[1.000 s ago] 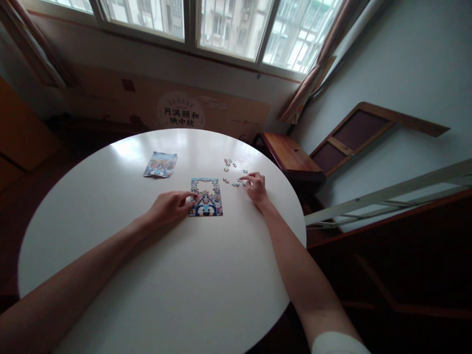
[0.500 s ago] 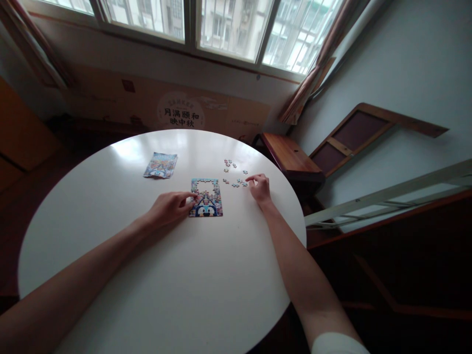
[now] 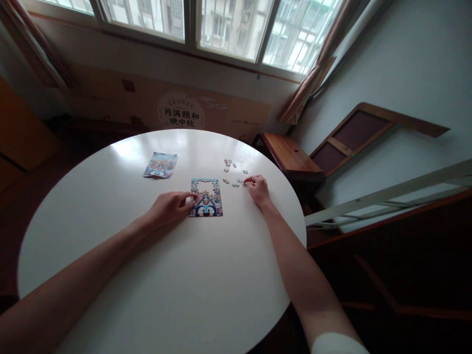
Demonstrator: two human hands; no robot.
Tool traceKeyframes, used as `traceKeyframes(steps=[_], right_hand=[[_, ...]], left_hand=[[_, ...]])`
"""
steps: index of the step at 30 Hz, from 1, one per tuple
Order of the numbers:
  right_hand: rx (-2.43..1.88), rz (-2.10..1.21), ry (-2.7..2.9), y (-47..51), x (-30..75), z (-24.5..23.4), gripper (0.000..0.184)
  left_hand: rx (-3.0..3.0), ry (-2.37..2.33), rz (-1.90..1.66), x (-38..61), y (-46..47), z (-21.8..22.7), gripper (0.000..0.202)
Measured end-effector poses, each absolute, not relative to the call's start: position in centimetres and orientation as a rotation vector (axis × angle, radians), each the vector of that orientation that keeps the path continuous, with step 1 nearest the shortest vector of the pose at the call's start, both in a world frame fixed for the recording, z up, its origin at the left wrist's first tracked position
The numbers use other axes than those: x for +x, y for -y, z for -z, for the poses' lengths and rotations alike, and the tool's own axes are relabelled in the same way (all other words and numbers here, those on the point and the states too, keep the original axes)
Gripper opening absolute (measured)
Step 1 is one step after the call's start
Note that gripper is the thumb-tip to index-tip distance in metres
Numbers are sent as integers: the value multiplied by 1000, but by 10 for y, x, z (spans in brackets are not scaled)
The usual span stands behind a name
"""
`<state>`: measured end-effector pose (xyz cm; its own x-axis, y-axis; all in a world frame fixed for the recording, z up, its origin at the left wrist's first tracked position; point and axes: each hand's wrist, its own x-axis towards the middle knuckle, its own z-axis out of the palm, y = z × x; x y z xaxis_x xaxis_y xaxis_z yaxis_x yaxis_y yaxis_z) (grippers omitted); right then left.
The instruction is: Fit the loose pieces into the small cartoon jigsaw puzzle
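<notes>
A small jigsaw puzzle (image 3: 212, 204) lies flat on the table, its picture showing a dark blue character face near the bottom. A gap shows white in its upper middle. My left hand (image 3: 170, 205) rests against the puzzle's left side, index finger stretched onto its edge. Right of the puzzle, several loose puzzle pieces (image 3: 235, 185) are scattered in small groups. My right hand (image 3: 259, 190) is at the right end of these pieces, thumb and index finger drawn together on a puzzle piece (image 3: 245, 184), which the fingertips partly cover.
A printed picture sheet or packet (image 3: 161, 164) lies behind and left of the puzzle. The round white table (image 3: 155, 280) fills the middle. Beyond its right rim stands a wooden stool or bench (image 3: 291, 155). A printed cardboard panel (image 3: 236, 110) stands below the window.
My right hand has shifted slightly left and down, and its fingers have closed in at the loose pieces. My left hand and the puzzle have stayed in place.
</notes>
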<state>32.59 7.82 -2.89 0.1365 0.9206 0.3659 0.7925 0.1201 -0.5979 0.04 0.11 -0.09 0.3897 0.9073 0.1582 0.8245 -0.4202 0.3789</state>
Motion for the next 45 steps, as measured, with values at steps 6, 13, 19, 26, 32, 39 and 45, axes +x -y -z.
traceKeyframes(steps=[6, 13, 19, 26, 32, 39, 45], right_hand=[[-1710, -204, 1693, -78, 326, 29, 22], [-1730, -188, 1697, -76, 324, 27, 22], [-1714, -180, 1692, -76, 324, 27, 22], [-1698, -174, 1691, -77, 325, 29, 26], [-1722, -166, 1705, -75, 323, 27, 25], [-1744, -40, 1743, -69, 314, 15, 24], [-1713, -106, 2007, -72, 288, -6, 18]], left_hand=[[2399, -1539, -488, 1, 0, -2, 43], [2400, -1536, -502, 1, 0, -1, 43], [2407, -1529, -495, 0, -1, 1, 39], [2391, -1522, -532, 0, -1, 1, 36], [2405, -1519, -520, 0, -2, 2, 31], [2405, -1501, -522, -1, -2, 3, 32], [2404, -1511, -515, -1, -1, 1, 32]])
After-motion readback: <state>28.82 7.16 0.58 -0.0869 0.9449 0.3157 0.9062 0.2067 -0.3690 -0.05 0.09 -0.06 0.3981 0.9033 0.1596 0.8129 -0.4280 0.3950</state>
